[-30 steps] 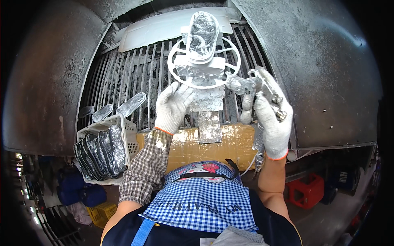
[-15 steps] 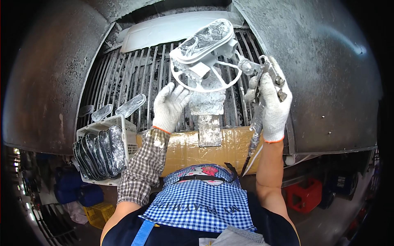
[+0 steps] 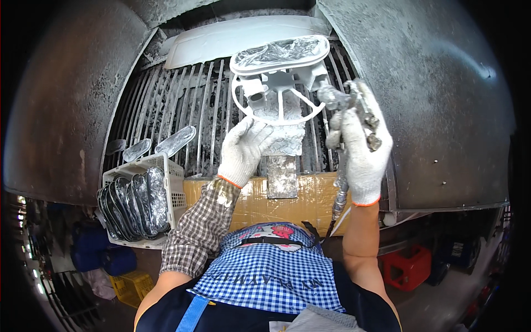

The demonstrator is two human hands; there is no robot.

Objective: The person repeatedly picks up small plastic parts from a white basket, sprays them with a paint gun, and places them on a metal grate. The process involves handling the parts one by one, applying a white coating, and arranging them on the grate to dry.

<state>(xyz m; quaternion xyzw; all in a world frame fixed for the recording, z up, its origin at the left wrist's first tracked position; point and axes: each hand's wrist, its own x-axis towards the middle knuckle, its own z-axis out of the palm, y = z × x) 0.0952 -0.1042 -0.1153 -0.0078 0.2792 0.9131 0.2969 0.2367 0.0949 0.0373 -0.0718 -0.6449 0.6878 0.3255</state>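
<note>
Gripping a spray gun [image 3: 354, 113], the right hand [image 3: 362, 160] aims left at the oval part [image 3: 279, 55] on a wheel stand [image 3: 276, 99] the left hand [image 3: 243, 152] steadies, risking overspray on that glove.

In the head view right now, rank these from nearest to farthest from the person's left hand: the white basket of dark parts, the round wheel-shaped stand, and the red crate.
1. Round wheel-shaped stand: touching the left hand, just above it.
2. White basket: lower left, on the booth's edge.
3. Red crate: far lower right, on the floor.
</note>
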